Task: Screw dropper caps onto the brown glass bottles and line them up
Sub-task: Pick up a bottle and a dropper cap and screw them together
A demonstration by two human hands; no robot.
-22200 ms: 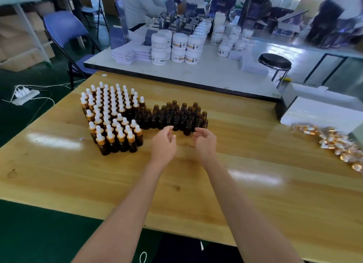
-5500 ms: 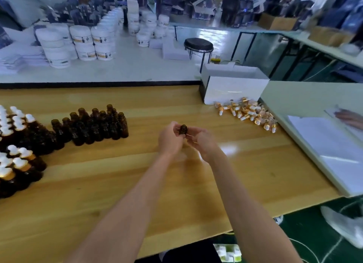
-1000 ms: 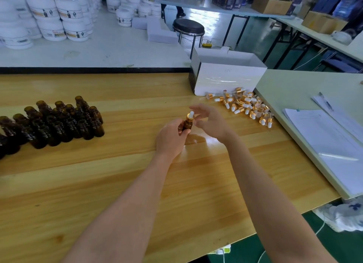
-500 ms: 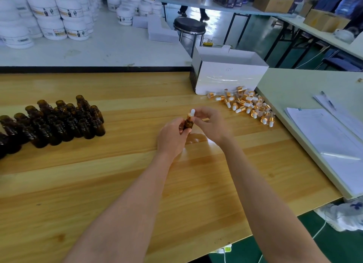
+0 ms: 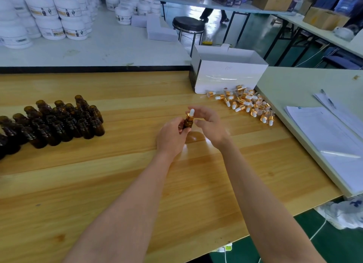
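1. Left hand (image 5: 172,137), in the centre of the frame, grips one brown glass bottle (image 5: 187,123) with curled fingers and thumb and holds it upright over the wooden table (image 5: 137,174).
2. One dropper cap (image 5: 190,114), with a gold collar and a white bulb, sits on the neck of this bottle. I cannot tell how tight it is.
3. Right hand (image 5: 211,125) is just beside the cap, on its right side. Its fingers are spread and only lightly bent, and it holds nothing. I cannot tell if a fingertip touches the cap.
4. At the centre left, the uncapped bottles (image 5: 64,121) stand upright and packed close, touching each other. I count about two dozen, but the left edge cuts the group, so the number is not exact. The glass is too dark to show whether anything is inside.
5. One white cardboard box (image 5: 227,74), open on top, stands at the far edge of the wooden table, right of centre. Only its white inner walls show; the bottom is hidden.
6. The loose dropper caps (image 5: 243,103) lie in a heap just below and right of this box. There are perhaps thirty, but they overlap too much for a sure count.
7. In the upper left, white jars (image 5: 49,13) with lids on are stacked on a white table (image 5: 98,46). There are more than ten, and the frame cuts off some of them.
8. In the upper right there are two brown cardboard boxes (image 5: 273,0), and their contents are not visible. One black stool (image 5: 188,24) stands at the upper centre, and paper sheets (image 5: 324,129) lie at the right edge.
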